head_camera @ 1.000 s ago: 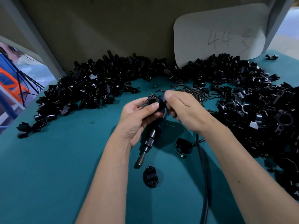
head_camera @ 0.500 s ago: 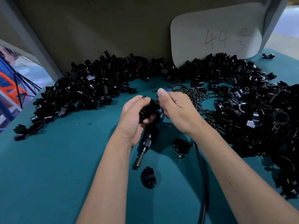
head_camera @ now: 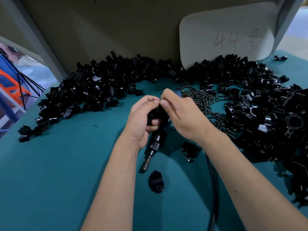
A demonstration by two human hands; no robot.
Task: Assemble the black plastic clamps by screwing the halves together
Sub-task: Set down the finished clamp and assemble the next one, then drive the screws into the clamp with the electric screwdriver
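Holding a black clamp (head_camera: 155, 114) above the green table (head_camera: 58, 164), we find the left hand (head_camera: 141, 120) curled round it from the left, thumb below and fingers over the top. The right hand (head_camera: 181, 117) meets it from the other side, thumb and forefinger pinched narrow at the clamp's upper edge. We judge that a screw is being set into a hole there, though the pinch hides whatever it carries, so we cannot confirm this.

The electric screwdriver (head_camera: 154, 144) lies on the table directly beneath the hands, its tip toward us and its cable (head_camera: 212, 180) running down past the right forearm; it appears placed for a quick pick-up once the screw is started. 1 clamp (head_camera: 156, 181) rests just beyond the tip, and another part (head_camera: 189, 148) with 1 loose screw (head_camera: 186, 157) lies beside the cable.

Supply is arranged in an arc: a pile of clamp halves (head_camera: 100, 90) at left, a larger pile (head_camera: 266, 117) at right, loose screws (head_camera: 200, 99) nearest the right hand. A card (head_camera: 226, 30) marked 44 leans on the back wall.
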